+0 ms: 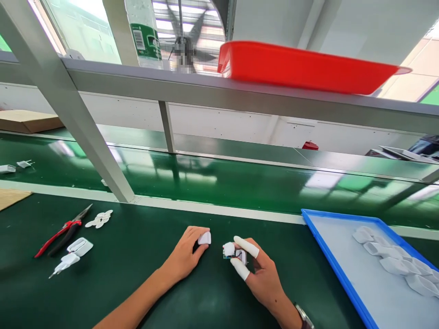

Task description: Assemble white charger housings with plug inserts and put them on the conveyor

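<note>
**Two hands, two small white parts, green counter**

Held in the right hand (262, 274): a small white part with a green circuit edge (229, 250), pinched between thumb and forefinger, both capped in white finger cots (246, 246). Fingers clenched on the part, just above the counter (154, 256). Held in the left hand (185, 256): a white plastic cap (205, 238), gripped at the fingertips, near the other part but apart from it. Both parts low over the counter, near its middle, just short of the metal rail of the conveyor belt (240, 183).

To the right, on the counter: a blue tray (329, 256) with a row of white shells (394, 262). To the left: red-handled pliers (63, 230), a small heap of white scraps (99, 220), a white housing (80, 246), a white plug piece with prongs (65, 263). Farther left, on the belt: two more white plug pieces (15, 166). Above, on the shelf rail: a red tray (308, 68) and a clear bottle with a green label (144, 34).

Risks, as judged from the grips: slip of either small part from a fingertip pinch, likelier on the right because of the smooth cots; a dropped part rolling onto the belt; skewed mating if cap and part meet at an angle, with a bent or cracked edge as the result.
</note>
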The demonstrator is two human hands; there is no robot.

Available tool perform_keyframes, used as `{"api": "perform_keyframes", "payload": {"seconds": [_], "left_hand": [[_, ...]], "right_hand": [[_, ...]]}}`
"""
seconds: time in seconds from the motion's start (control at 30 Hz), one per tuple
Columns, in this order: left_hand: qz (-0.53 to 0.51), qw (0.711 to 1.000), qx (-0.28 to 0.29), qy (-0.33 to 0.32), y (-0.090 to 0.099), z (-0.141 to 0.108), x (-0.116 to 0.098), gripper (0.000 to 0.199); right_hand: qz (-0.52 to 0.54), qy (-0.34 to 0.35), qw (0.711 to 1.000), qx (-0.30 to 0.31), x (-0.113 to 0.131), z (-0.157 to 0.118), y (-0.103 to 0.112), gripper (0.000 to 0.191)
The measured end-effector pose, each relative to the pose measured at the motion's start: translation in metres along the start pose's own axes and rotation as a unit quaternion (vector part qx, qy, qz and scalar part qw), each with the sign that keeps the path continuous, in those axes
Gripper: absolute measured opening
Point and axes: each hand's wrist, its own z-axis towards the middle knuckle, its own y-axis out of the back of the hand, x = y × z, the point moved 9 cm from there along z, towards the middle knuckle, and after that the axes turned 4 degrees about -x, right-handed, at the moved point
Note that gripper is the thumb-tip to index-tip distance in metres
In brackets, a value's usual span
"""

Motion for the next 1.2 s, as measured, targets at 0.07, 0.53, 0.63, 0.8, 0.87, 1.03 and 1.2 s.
{"api": "perform_keyframes", "payload": {"seconds": [0.07,0.53,0.63,0.8,0.87,1.03,1.2], "left_hand": [[-0.078,0.996,0.013,0.030,-0.002,-0.004,-0.006,0.034],[-0.098,0.995,0.005,-0.022,-0.005,-0.017,-0.035,0.043],[-0.021,0.995,-0.055,-0.084,0.006,-0.019,-0.042,0.044],[0.020,0.989,-0.068,-0.133,0.004,-0.026,-0.051,0.031],[0.023,0.988,-0.051,-0.145,0.000,-0.029,-0.054,0.037],[0.050,0.983,-0.043,-0.173,-0.007,-0.034,-0.058,0.046],[0.060,0.960,-0.115,-0.247,0.003,-0.041,-0.071,0.038]], "right_hand": [[-0.005,0.007,1.000,-0.006,0.003,0.000,0.001,0.048],[-0.019,0.102,0.995,0.010,0.024,-0.004,-0.007,0.055],[-0.007,0.092,0.996,0.009,0.025,-0.005,-0.008,0.054],[0.004,0.081,0.997,-0.001,0.026,-0.005,-0.009,0.053],[0.006,0.086,0.996,-0.002,0.027,-0.005,-0.010,0.054],[-0.040,0.113,0.993,-0.015,0.029,-0.011,-0.008,0.057],[-0.153,0.203,0.967,-0.015,0.031,-0.031,-0.012,0.061]]}}
